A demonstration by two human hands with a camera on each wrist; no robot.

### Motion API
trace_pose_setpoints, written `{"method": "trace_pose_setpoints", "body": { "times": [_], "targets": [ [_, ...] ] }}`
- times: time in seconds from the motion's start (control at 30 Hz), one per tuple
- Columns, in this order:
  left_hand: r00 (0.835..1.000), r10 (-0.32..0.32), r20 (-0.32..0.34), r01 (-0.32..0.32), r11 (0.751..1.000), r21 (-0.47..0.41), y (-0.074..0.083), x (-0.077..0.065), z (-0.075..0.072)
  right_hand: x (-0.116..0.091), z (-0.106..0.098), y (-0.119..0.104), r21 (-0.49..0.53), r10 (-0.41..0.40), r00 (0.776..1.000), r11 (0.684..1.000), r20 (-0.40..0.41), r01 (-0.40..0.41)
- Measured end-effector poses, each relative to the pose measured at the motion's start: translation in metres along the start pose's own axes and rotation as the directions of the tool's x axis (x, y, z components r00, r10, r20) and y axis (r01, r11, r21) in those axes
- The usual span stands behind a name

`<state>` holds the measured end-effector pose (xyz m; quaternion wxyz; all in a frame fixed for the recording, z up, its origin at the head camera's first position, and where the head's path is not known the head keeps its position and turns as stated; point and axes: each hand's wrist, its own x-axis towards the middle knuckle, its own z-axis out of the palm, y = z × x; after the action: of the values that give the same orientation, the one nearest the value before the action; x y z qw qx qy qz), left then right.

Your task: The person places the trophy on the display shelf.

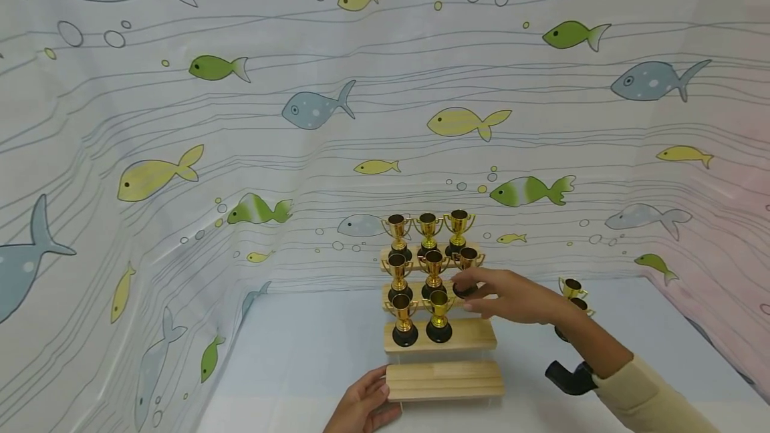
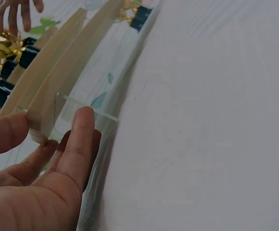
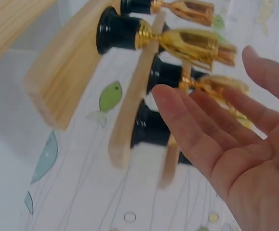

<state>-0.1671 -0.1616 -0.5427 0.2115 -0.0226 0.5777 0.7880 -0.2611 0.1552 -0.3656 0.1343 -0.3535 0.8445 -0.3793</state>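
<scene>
A stepped display stand with wooden shelves (image 1: 445, 381) bears small gold trophy cups on black bases. Three trophies (image 1: 428, 227) line the top shelf and three the second; the third shelf holds two, including a trophy (image 1: 439, 316) near its middle. At the left end of the lowest shelf, my left hand (image 1: 363, 401) holds the wood, thumb against its end and fingers beneath, beside the clear support (image 2: 88, 107). My right hand (image 1: 508, 296) reaches over the second shelf's right end, fingers extended around the rightmost trophy (image 1: 468, 257), partly hiding it. No firm hold shows in the right wrist view.
More trophies (image 1: 573, 287) stand on the white tabletop (image 1: 289, 346) to the right, partly behind my right forearm. A black curved piece (image 1: 568, 378) sticks out by the right wrist. A fish-patterned sheet (image 1: 385, 85) rises behind and at both sides.
</scene>
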Motion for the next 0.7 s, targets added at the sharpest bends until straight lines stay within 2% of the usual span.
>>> {"method": "trace_pose_setpoints", "body": {
  "times": [0.13,0.27,0.37,0.5,0.7],
  "targets": [
    [1.0,-0.001,0.007,0.001,1.0,-0.003,0.0,0.001,0.0,-0.024,-0.015,0.007,0.02,0.035,0.999,0.999,-0.037,-0.035],
    [1.0,-0.005,0.009,0.005,1.0,-0.004,-0.001,0.002,-0.001,-0.05,-0.035,0.025,0.049,0.072,0.993,0.996,-0.088,-0.068],
    [1.0,-0.004,0.011,0.004,1.0,0.0,-0.002,0.002,-0.002,-0.068,-0.051,0.041,0.041,0.125,0.98,0.992,-0.152,-0.12],
    [1.0,-0.004,0.01,0.003,1.0,0.012,-0.002,0.002,-0.002,-0.087,-0.067,0.062,0.08,0.206,0.956,0.978,-0.208,-0.194],
    [1.0,-0.002,0.008,0.002,1.0,0.027,-0.001,0.002,-0.001,-0.105,-0.077,0.089,0.097,0.281,0.93,0.959,-0.235,-0.265]
  ]
}}
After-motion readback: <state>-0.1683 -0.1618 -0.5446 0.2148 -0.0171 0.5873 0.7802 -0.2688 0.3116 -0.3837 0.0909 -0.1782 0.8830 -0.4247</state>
